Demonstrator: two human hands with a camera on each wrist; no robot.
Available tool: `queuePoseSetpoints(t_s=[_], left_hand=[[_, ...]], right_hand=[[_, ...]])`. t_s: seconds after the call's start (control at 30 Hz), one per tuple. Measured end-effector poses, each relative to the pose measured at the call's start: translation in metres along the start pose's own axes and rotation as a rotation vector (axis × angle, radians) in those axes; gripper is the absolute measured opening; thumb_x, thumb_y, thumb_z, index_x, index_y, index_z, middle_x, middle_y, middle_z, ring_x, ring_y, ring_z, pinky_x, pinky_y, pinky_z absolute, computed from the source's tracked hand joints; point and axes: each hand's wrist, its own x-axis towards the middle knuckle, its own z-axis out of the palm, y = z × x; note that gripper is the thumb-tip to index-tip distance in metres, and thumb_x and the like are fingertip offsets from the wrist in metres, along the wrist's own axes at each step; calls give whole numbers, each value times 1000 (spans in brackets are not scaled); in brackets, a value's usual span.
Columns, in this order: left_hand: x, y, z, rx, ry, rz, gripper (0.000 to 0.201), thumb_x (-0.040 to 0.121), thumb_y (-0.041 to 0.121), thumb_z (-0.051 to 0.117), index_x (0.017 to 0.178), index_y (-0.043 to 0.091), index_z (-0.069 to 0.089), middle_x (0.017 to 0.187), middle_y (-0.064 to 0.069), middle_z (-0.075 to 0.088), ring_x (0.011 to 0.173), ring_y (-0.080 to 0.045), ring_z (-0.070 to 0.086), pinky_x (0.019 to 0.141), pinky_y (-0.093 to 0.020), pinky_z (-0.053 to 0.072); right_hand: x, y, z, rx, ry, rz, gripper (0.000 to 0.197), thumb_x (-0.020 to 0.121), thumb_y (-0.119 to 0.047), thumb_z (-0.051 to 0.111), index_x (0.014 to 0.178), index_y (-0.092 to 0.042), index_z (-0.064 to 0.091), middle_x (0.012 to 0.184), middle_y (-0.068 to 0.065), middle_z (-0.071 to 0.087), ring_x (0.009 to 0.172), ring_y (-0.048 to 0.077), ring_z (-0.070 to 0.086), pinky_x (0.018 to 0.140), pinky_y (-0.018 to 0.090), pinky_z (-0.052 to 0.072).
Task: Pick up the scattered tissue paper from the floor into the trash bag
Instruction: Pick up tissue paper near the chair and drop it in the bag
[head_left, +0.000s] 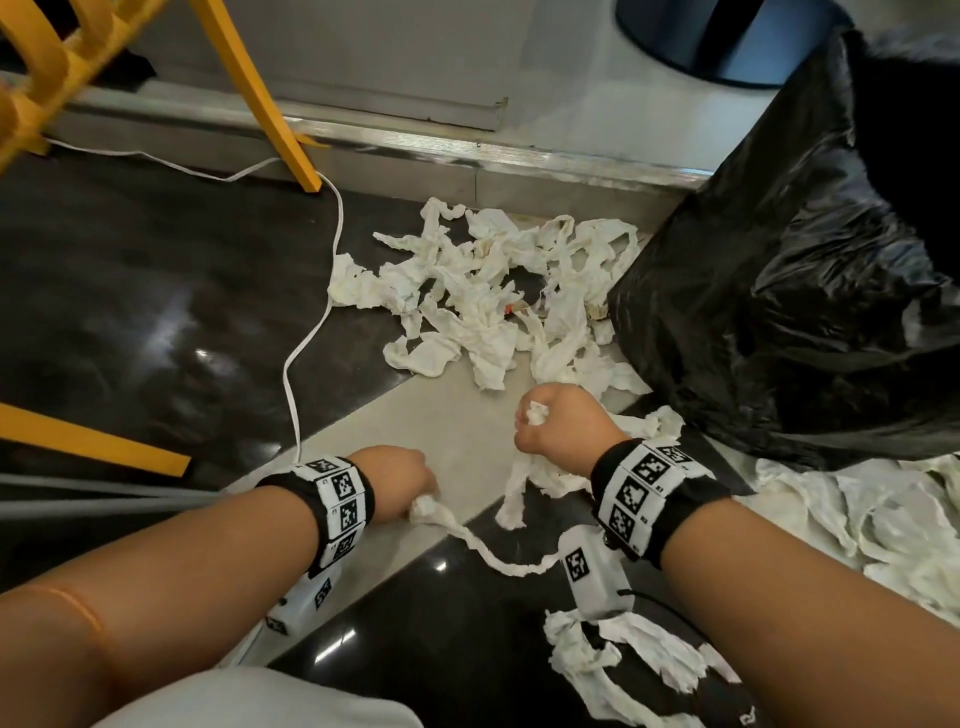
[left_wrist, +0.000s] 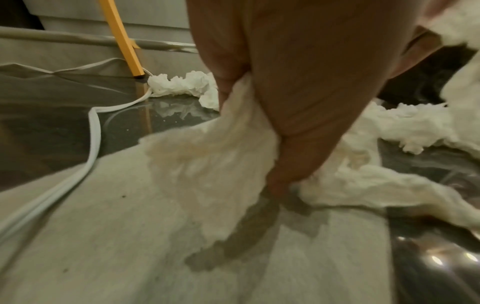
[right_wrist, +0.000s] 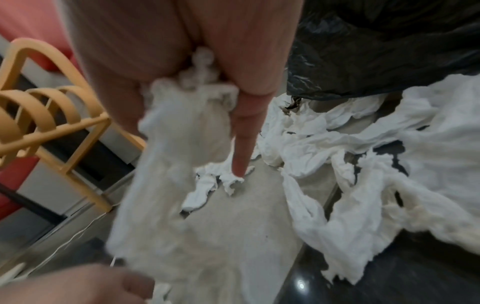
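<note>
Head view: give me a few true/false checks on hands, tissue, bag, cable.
1. The right hand grips tissue. True.
2. The left hand is empty. False: it grips a tissue strip trailing on the floor.
3. The trash bag is white. False: it is black.
4. A tissue pile lies left of the bag. True.
5. The white cable runs across the bag. False: it lies on the floor left of the pile.
</note>
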Motion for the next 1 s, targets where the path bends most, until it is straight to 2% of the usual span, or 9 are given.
queuePoseSetpoints(t_s=[0.07, 0.17, 0.27, 0.43, 0.63, 0.7, 0.8, 0.9, 1.0], left_hand=[[1, 3, -2, 83, -26, 10, 30, 94, 15, 47, 122, 10, 55, 129, -15, 49, 114, -31, 56, 93, -37, 45], [1, 2, -12, 124, -23, -34, 34, 93, 10, 47, 126, 7, 52, 131, -17, 49, 113, -32, 57, 93, -37, 45], [4, -2, -17, 94, -33, -56, 35, 91, 10, 50, 126, 10, 51, 130, -13, 55, 119, -30, 54, 98, -37, 42], [-2, -7, -12, -32, 135, -111, 24, 88, 17, 49, 112, 13, 52, 112, -10, 63, 100, -28, 61, 71, -32, 40], [0, -9, -6, 30, 99, -76, 25, 90, 23, 48, 112, 12, 55, 114, -10, 63, 100, -30, 62, 77, -36, 47], [0, -7, -8, 128, 30, -59, 30, 94, 19, 42, 116, 6, 58, 122, -14, 60, 108, -32, 60, 86, -38, 47], [-1, -11, -8, 95, 107, -70, 32, 95, 25, 39, 109, 8, 62, 115, -13, 61, 100, -30, 61, 76, -33, 45], [-1, -15, -7, 13, 196, -113, 27, 93, 32, 44, 101, 13, 62, 110, -9, 58, 95, -28, 59, 70, -30, 39], [-1, -16, -7, -48, 238, -134, 26, 92, 32, 48, 107, 15, 59, 110, -9, 58, 97, -28, 59, 70, -30, 37]], right_hand=[[2, 4, -8, 19, 17, -19, 17, 77, -5, 65, 87, -17, 60, 96, 10, 67, 83, 29, 65, 73, 39, 57], [5, 16, -19, -85, 19, -57, 22, 84, -7, 61, 96, -25, 57, 95, 2, 65, 72, 21, 66, 66, 33, 56], [4, 31, -22, -447, -78, -52, 28, 87, -28, 63, 114, -27, 59, 113, 6, 61, 96, 22, 62, 80, 31, 49], [-6, 67, 6, -846, -383, 15, 44, 87, -20, 60, 130, -23, 51, 124, 10, 49, 112, 30, 54, 94, 36, 46], [9, 62, 2, -655, -249, 26, 22, 95, -16, 43, 101, -5, 61, 108, 14, 63, 101, 29, 59, 82, 31, 42], [11, 53, -7, -539, -181, -22, 26, 93, -31, 49, 77, -13, 57, 85, 7, 60, 84, 24, 57, 68, 29, 39], [5, 35, -16, -426, -170, -69, 51, 76, -60, 64, 59, -18, 41, 61, -3, 42, 62, 16, 45, 53, 28, 32], [-15, 17, -13, -635, -349, -149, 48, 71, -61, 66, 91, -18, 58, 81, -6, 54, 80, 16, 53, 69, 30, 43], [-48, 30, 16, -999, -741, -521, 34, 82, -41, 65, 107, -19, 57, 96, 2, 61, 88, 26, 60, 72, 35, 48]])
